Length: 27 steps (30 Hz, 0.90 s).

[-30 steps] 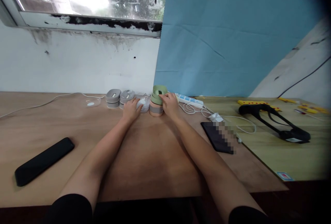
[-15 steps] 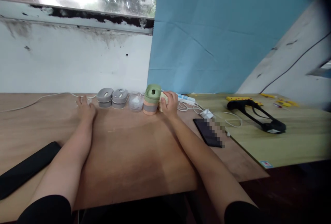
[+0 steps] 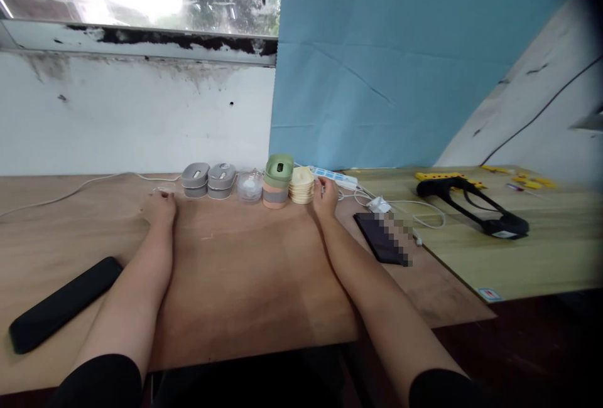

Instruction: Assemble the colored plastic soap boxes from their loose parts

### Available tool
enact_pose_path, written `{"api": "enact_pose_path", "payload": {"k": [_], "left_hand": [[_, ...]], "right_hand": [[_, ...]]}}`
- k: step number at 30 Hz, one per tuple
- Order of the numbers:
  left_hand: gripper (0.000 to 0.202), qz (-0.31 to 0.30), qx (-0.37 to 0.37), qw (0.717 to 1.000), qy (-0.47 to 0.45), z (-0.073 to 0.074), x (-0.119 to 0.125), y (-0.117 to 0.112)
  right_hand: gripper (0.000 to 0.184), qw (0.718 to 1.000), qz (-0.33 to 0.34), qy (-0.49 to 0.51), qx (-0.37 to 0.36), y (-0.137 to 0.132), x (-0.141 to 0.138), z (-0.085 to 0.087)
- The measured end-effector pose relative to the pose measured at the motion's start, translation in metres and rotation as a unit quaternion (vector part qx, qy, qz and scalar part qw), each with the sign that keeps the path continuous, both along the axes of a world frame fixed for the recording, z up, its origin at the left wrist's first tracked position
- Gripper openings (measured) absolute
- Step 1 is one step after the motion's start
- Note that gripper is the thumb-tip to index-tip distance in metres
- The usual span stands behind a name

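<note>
We have our left hand point(image 3: 160, 208) at the near edge of a clear plastic piece point(image 3: 166, 187), which lies flat at the back of the tabletop point(image 3: 254, 282), left of the row of containers; its longer side seems to run left to right, across our forearm. Our fingers curl at it, but we cannot tell whether they grip it or merely touch. The left hand is far the nearer to this piece. Our right hand point(image 3: 326, 196) rests just right of the upright cream stack point(image 3: 301, 187), thumb and fingers a little apart, with nothing visibly held. Between our hands stand two grey containers point(image 3: 195, 181) point(image 3: 221, 181), a clear container point(image 3: 249, 187) and the green-topped stack point(image 3: 277, 182), close beside the cream one.
</note>
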<state>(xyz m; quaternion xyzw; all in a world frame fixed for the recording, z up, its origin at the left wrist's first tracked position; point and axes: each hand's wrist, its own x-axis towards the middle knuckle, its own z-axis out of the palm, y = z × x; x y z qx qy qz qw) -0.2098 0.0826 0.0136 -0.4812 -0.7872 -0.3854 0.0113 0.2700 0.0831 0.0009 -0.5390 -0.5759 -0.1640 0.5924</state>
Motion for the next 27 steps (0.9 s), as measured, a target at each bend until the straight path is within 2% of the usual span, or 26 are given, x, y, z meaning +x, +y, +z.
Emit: {"api": "enact_pose_path", "payload": {"k": [2, 4, 6, 9, 12, 15, 19, 22, 27], "left_hand": [[0.034, 0.050, 0.085, 0.995, -0.027, 0.008, 0.007, -0.004], [0.035, 0.034, 0.163, 0.986, -0.001, 0.021, 0.020, -0.006], [0.032, -0.002, 0.195, 0.980, 0.034, 0.036, 0.038, -0.007], [0.027, -0.130, 0.183, 0.969, 0.103, 0.055, 0.071, -0.008], [0.024, -0.232, 0.160, 0.946, 0.158, 0.064, 0.105, -0.009], [0.022, -0.305, 0.126, 0.922, 0.201, 0.063, 0.131, -0.011], [0.026, -0.366, 0.093, 0.896, 0.235, 0.051, 0.150, -0.013], [0.031, -0.366, 0.076, 0.894, 0.246, 0.041, 0.156, -0.012], [0.038, -0.320, 0.086, 0.916, 0.229, 0.031, 0.162, -0.011]], "right_hand": [[0.030, 1.000, -0.002, 0.016, -0.003, 0.001, 0.000, -0.002], [0.031, 1.000, -0.001, 0.026, -0.011, 0.002, -0.001, -0.004], [0.032, 0.999, 0.010, 0.028, -0.027, 0.003, -0.004, -0.005], [0.035, 0.998, 0.031, 0.022, -0.052, 0.002, -0.009, -0.005], [0.037, 0.998, 0.035, 0.021, -0.057, 0.001, -0.011, -0.005], [0.038, 0.998, 0.034, 0.015, -0.053, 0.001, -0.011, -0.005], [0.039, 0.998, 0.031, 0.014, -0.056, 0.002, -0.009, -0.006], [0.039, 0.997, 0.030, 0.021, -0.062, 0.002, -0.010, -0.007], [0.040, 0.997, 0.034, 0.031, -0.065, 0.003, -0.013, -0.008]]}}
